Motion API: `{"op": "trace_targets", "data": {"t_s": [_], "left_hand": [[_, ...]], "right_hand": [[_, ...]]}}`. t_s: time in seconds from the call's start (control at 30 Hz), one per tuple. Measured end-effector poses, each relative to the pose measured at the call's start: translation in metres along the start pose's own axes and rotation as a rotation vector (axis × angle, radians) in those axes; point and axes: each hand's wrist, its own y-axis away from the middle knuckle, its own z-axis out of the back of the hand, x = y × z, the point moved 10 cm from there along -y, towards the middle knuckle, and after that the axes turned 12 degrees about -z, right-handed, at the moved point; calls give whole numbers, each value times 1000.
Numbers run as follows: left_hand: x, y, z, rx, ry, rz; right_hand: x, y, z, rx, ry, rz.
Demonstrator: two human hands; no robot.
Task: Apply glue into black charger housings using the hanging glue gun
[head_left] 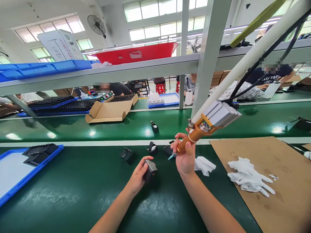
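Held in my left hand (139, 176) is a small black box-shaped device (151, 166) with a grey top face. My right hand (186, 157) is wrapped round an orange-brown dispensing gun (190, 139) with a pale blue tapered tip (170, 157), pointing down and left. The tip is apart from the device. Just beyond my hands lie similar black devices: one to the left (127, 155), one in the middle (152, 148), and one partly hidden behind the gun (167, 149). Another black device (154, 127) sits on the green strip farther back.
A blue-rimmed tray (36, 171) with black parts lies at left. White gloves (250, 176) rest on brown cardboard (286, 161) at right, near a crumpled white cloth (204, 165). A pale pole (247, 64) slants down to the gun. An overhead shelf (145, 67) crosses the view; people sit beyond.
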Motion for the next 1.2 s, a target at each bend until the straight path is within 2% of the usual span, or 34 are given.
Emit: {"op": "trace_targets", "data": {"t_s": [0.13,0.2,0.27,0.43,0.5,0.57,0.63,0.7,0.77,0.87,0.93,1.03,1.13,1.2], "left_hand": [[-33,-5,24,89,-887,-285],[-39,-8,36,40,-1159,-329],[-37,-11,48,-41,-1305,-315],[-33,-15,72,-277,-1486,-282],[-28,-17,87,-334,-1498,-211],[-13,-21,106,-309,-1429,-54],[4,-28,121,-224,-1324,84],[12,-38,130,-170,-1262,137],[8,-57,137,-192,-1262,136],[4,-101,133,-222,-1258,131],[8,-138,115,-188,-1235,122],[25,-188,78,-118,-1186,127],[42,-213,56,-128,-1142,163],[47,-219,57,-165,-1105,186]], "right_hand": [[-1,0,2,-6,-16,-12],[-1,0,2,-10,-13,-13],[-1,0,2,-8,-5,-10],[0,1,0,4,4,-8],[0,2,-2,8,6,-7],[0,3,-4,17,2,-13],[0,3,-6,28,-9,-21],[-1,3,-6,35,-22,-22],[-1,3,-6,36,-33,-19],[-4,1,-6,42,-36,-18],[-5,0,-4,38,-36,-17],[-7,-1,-1,20,-34,-13],[-8,-2,0,17,-36,-26],[-9,-2,0,21,-37,-40]]}}
